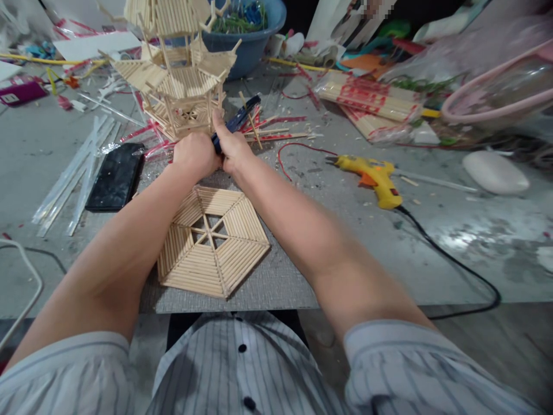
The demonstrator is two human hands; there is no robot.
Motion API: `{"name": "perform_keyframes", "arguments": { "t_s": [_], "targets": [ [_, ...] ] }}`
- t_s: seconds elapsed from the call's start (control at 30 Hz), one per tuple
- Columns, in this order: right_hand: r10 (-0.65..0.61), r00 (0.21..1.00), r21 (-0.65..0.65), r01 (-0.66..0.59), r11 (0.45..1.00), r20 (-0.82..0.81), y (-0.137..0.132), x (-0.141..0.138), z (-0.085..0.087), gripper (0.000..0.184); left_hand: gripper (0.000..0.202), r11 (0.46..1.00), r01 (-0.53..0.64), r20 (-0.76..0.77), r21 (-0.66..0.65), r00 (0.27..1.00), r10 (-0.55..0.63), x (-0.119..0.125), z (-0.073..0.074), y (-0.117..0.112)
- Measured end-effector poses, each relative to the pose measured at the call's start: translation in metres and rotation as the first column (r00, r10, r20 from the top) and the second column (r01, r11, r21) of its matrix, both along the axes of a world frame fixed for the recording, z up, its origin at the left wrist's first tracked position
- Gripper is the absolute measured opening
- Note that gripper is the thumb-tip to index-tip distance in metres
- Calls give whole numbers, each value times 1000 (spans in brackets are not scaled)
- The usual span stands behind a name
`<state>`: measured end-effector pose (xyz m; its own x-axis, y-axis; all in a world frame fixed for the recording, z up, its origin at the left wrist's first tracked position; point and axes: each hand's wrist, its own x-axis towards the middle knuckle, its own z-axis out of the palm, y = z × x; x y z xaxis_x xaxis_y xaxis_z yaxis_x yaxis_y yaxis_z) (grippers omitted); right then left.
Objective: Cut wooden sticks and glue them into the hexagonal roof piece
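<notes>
Both my hands meet in front of a tiered pagoda model built from thin wooden sticks. My right hand is closed around a long dark blue tool, its thumb pointing up; the tool's kind is hard to make out. Pressed against it on the left, my left hand is curled into a fist, and whatever it may hold is hidden. A thin wooden stick crosses near the tool's far end. Below my wrists, between my forearms, a flat hexagonal stick panel with an open spoked centre lies on a grey mat.
A yellow glue gun lies at right, its black cord trailing over the table edge. At left are a black phone and clear glue sticks. Behind stand a blue basin, packaged sticks and a pink-rimmed basket.
</notes>
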<state>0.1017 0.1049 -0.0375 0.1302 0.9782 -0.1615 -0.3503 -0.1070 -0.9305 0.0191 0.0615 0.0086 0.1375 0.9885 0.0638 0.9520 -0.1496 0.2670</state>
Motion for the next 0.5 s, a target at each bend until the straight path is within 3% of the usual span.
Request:
{"name": "perform_keyframes", "arguments": {
  "t_s": [0.3, 0.5],
  "targets": [
    [10, 1000, -1, -10, 1000, -21, -3, -1, 3, 50, 50, 1000, 0, 59, -18, 998, 1, -2, -3, 1],
    [32, 999, 13, -32, 999, -8, 0, 0, 2, 54, 51, 999, -9, -93, -47, 996, 5, 3, 5, -1]
  ]
}}
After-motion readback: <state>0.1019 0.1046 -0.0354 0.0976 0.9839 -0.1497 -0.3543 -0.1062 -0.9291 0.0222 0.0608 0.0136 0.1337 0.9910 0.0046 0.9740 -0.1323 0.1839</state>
